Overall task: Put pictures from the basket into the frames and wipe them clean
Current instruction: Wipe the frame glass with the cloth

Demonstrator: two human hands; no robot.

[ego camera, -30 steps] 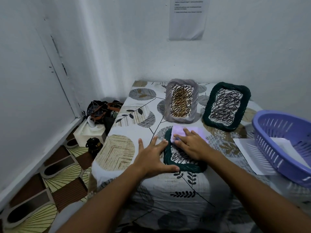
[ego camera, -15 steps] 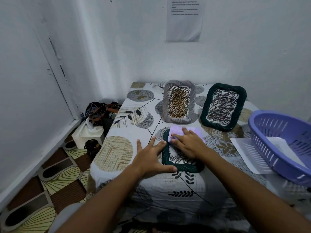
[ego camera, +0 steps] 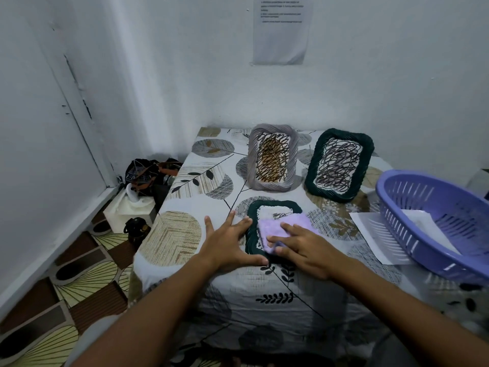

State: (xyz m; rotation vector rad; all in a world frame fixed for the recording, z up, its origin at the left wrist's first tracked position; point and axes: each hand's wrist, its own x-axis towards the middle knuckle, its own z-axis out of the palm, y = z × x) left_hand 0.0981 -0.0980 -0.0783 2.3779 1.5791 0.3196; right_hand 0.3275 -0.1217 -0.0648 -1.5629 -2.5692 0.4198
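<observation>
A dark green frame [ego camera: 254,211] with a scribbled picture lies flat on the patterned table [ego camera: 174,234]. My right hand [ego camera: 304,247] presses a lilac cloth [ego camera: 277,227] onto its near half with straight fingers. My left hand [ego camera: 227,242] lies spread flat against the frame's left edge, thumb along its near side. A grey frame [ego camera: 272,157] and another dark green frame [ego camera: 340,164], both with scribbled pictures, stand upright behind. A purple basket [ego camera: 436,223] at the right holds white paper [ego camera: 420,221].
A loose white sheet [ego camera: 370,234] lies under the basket's left side. The table sits in a wall corner. On the floor to the left are a white box [ego camera: 127,207], bags [ego camera: 148,173] and a dark bottle [ego camera: 136,227].
My right hand has dragged the cloth from the frame's far end toward me, uncovering the top of the picture. My left hand stays spread beside the frame.
</observation>
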